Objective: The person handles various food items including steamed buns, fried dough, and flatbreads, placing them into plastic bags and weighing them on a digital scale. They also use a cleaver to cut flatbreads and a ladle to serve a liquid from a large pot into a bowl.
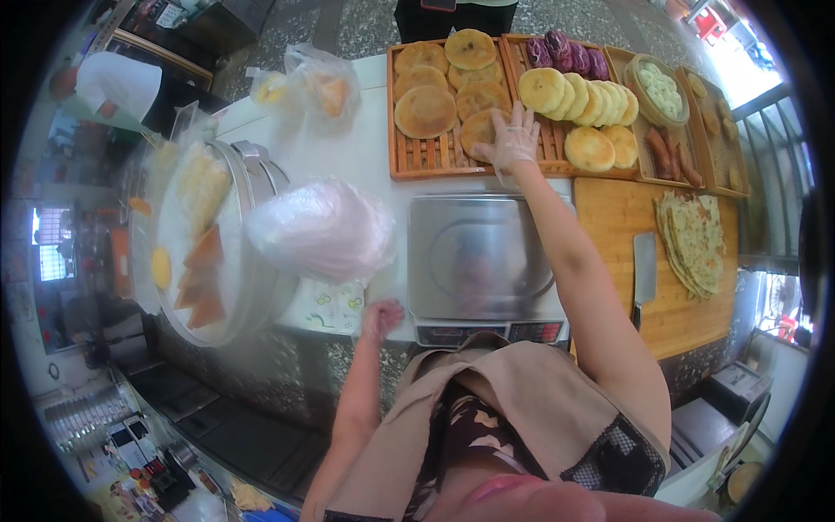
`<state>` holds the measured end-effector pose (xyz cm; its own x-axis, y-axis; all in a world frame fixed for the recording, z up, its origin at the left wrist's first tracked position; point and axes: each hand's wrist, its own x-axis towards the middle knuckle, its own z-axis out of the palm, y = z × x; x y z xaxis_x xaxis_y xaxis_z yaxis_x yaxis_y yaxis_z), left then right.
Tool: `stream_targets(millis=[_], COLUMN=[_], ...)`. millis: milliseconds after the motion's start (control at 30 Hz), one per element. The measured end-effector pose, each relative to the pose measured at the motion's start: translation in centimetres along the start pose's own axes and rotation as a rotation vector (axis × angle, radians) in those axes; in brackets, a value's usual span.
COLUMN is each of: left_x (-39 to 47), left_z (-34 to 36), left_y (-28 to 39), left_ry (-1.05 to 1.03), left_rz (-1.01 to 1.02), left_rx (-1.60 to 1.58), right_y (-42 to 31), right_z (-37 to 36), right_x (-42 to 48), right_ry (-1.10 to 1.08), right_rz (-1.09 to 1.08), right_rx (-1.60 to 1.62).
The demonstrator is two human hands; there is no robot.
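My right hand [514, 140], in a clear plastic glove, reaches over a slatted wooden tray [443, 173]. Its fingers are spread, with the thumb over the edge of a round browned flatbread [479, 130] and the fingertips near a row of paler round breads [545, 90]. I see no bread lifted. Below that arm lies the steel platform of a weighing scale [479, 261]. My left hand [383, 318] hovers by the table's front edge, fingers loosely curled, between the scale and a printed paper packet [333, 303]. Whether its fingers hold anything is not visible.
Left stands a large round steamer [241, 261] with triangular brown pieces, beside a bundle of plastic bags [323, 228]. A cleaver [644, 261] and stacked flatbreads [691, 241] lie on the wooden board [607, 215]. One person [456, 19] stands across the table, another [124, 85] at far left.
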<state>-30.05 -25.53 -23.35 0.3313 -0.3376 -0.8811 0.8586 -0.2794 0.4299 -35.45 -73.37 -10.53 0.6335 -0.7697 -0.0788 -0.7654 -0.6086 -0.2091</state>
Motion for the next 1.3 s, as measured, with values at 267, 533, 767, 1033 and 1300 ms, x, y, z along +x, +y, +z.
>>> stream_targets(millis=[267,533,767,1033,1300], left_x=[-2.0,-1.2,-1.7,-0.6,2.0], left_z=[1.8,1.4,1.6,0.2,-0.8], left_y=[0.9,0.7,0.7,-0.3,-1.4], left_ry=[0.079,0.059,0.071,0.02,-0.082], left_rz=[0.005,0.046,0.041,0.066,0.073], left_rx=[0.01,0.025,0.015,0.003,0.023], right_y=[-0.6,-0.7,-0.6,-1.5,-6.1], right_z=[-1.4,-0.9,-0.6,0.6,-9.4], right_x=[-0.9,-2.0,-2.0,-1.4,-5.3], right_ry=[0.027,0.059,0.001,0.396,0.505], right_rz=[-0.013,-0.031,-0.024,-0.16,-0.123], right_rx=[0.051,0.112,0.076,0.559,0.877])
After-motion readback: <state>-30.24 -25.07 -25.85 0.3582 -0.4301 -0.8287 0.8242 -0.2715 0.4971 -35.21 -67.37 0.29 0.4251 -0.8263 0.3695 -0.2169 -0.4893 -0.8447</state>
